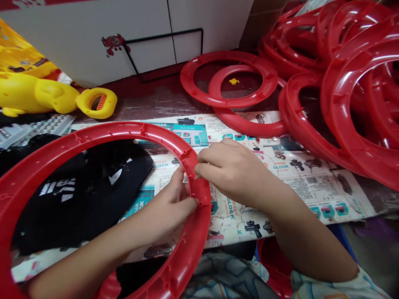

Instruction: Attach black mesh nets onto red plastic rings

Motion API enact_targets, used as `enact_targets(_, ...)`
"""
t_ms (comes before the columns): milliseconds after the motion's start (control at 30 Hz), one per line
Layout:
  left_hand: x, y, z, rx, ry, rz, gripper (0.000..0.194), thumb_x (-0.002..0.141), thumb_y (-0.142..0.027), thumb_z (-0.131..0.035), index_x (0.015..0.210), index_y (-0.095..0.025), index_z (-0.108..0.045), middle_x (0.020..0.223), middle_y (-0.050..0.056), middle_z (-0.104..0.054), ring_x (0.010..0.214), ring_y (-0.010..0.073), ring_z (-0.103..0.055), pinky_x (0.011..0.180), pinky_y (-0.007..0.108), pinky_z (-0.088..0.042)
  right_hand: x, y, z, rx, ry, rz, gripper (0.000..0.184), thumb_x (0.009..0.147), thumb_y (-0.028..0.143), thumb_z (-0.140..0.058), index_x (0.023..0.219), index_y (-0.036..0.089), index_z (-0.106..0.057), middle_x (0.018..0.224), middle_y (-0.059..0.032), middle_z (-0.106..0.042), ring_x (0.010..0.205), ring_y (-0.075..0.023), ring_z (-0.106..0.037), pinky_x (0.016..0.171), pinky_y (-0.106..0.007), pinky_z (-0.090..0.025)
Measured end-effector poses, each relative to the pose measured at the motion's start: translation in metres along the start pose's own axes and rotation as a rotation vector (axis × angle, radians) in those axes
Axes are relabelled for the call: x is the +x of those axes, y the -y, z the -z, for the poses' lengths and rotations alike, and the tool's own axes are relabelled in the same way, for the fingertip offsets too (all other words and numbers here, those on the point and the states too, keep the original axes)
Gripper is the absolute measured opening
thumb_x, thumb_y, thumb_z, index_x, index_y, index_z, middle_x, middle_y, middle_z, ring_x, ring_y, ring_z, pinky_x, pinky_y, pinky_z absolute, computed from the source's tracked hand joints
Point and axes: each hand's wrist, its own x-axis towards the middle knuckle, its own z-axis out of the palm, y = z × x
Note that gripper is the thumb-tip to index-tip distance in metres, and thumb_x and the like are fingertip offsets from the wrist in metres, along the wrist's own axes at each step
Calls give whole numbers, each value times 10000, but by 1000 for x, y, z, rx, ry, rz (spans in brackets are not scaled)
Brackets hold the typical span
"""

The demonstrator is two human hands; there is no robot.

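Note:
A large red plastic ring (199, 224) stands tilted on the left, its ribbed hollow side facing me. My left hand (173, 199) reaches through its opening and grips the right-hand part of the rim, thumb resting on the red surface. At the same stretch of rim, my right hand (230, 170) is closed with its fingertips pinched together against the ring. Whatever those fingertips may hold is hidden. Behind the ring's opening lies a black fabric item (93, 199) with white lettering.
Many red rings (352, 74) are heaped at the right. Another flat red ring (229, 101) lies at the back, near a small yellow piece (233, 82). A yellow plastic toy (56, 95) sits back left. Printed cardboard (249, 199) covers the table before a white box (149, 20).

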Motion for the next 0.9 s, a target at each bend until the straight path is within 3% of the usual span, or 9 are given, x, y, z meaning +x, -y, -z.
enact_targets(133, -4, -1, -1, 24, 50, 37, 760, 804, -294, -635, 1423, -268, -196, 795, -16, -658, 662, 173, -652, 570, 258, -501, -2, -5, -4, 17, -1, -21, 283, 973, 103, -422, 811, 152, -649, 775, -19, -622, 695, -146, -491, 626, -297, -298)
enact_targets(233, -7, 1, -2, 60, 65, 102, 654, 814, -264, -617, 1365, -281, -265, 869, 4, -667, 719, 195, -677, 611, 294, -540, -3, -8, -4, 60, -36, -14, 280, 974, 116, -421, 841, 153, -664, 825, -35, -647, 756, -154, -532, 640, -282, -333)
enact_targets(400, -11, 7, -6, 26, 84, -69, 685, 749, -135, -631, 1342, -276, -319, 1055, 27, -628, 860, 162, -651, 751, 282, -552, -4, -11, -4, 173, -4, -11, 241, 962, 165, -486, 819, 151, -680, 826, -41, -642, 766, -150, -545, 635, -262, -357)
enact_targets(567, -14, 11, -5, -76, 75, -151, 750, 774, -207, -678, 1412, -309, -297, 1103, 33, -633, 884, 158, -630, 726, 246, -537, -3, -12, -3, 306, -46, -52, 296, 1000, 222, -455, 836, 139, -687, 816, -46, -620, 723, -128, -537, 648, -246, -383)
enact_targets(667, -11, 10, -4, -175, 39, -145, 576, 806, -304, -694, 1326, -281, -447, 1112, 29, -644, 923, 151, -623, 747, 214, -518, -2, -11, -3, 332, -73, -67, 286, 989, 201, -466, 806, 132, -675, 809, -44, -617, 707, -121, -533, 644, -238, -384)
enact_targets(767, -3, 7, -6, -295, -13, -139, 447, 794, -355, -716, 1171, -211, -525, 1032, 33, -664, 885, 138, -628, 716, 190, -501, -1, -9, -5, 299, -55, -70, 264, 966, 185, -493, 765, 137, -658, 793, -36, -616, 705, -125, -522, 640, -241, -373)
enact_targets(900, 4, 1, -8, -249, -36, -118, 564, 741, -305, -727, 1202, -210, -416, 763, -26, -653, 604, 111, -594, 553, 193, -450, -1, -8, -8, 236, -22, -47, 269, 960, 195, -506, 733, 141, -641, 768, -26, -609, 692, -129, -502, 632, -254, -340)
